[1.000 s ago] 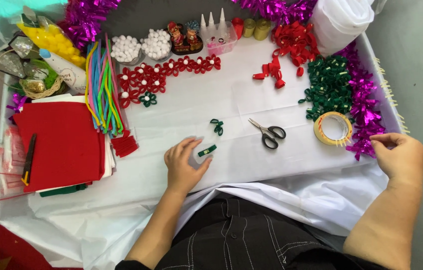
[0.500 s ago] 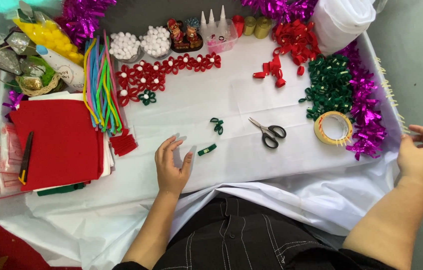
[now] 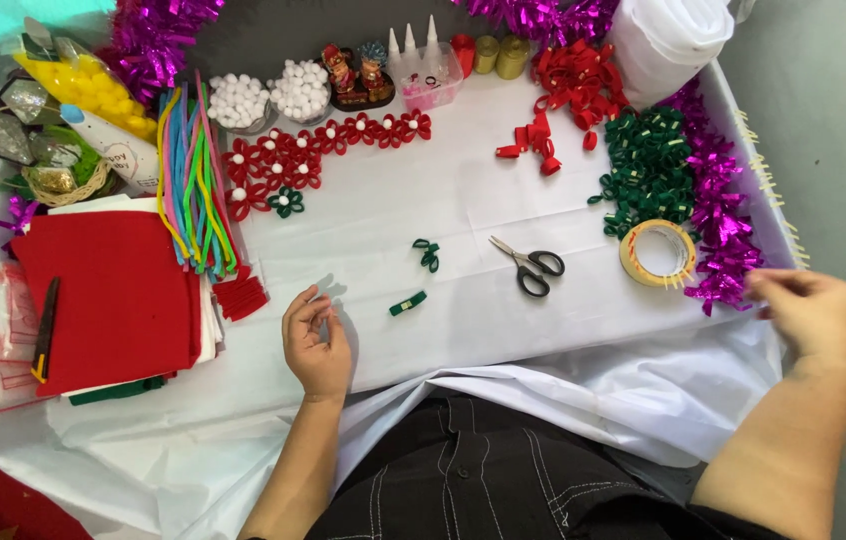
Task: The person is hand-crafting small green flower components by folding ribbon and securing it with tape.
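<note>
On the white cloth (image 3: 463, 230), the left hand (image 3: 315, 342) rests with its fingers loosely curled and holding nothing. Just beside it, to the right, lies a small green strip (image 3: 408, 303), flat on the cloth and not touching the hand. A little farther up sits a green loop (image 3: 428, 254), and next to that are the scissors (image 3: 528, 267), shut and lying flat.

The right hand (image 3: 808, 310) is at the far right edge of the table, beside the purple tinsel (image 3: 723, 235). Its fingers are bent in close together at the cloth's edge, but I cannot tell if they pinch anything. The tape roll (image 3: 657, 252) lies near it.

The green strip looks very light and soft, like felt or ribbon, so it would bend easily. It is thin and flat, so I think a two-finger pinch at one end would lift it best.

Red felt (image 3: 108, 295) and pipe cleaners (image 3: 193, 200) lie to the left.
</note>
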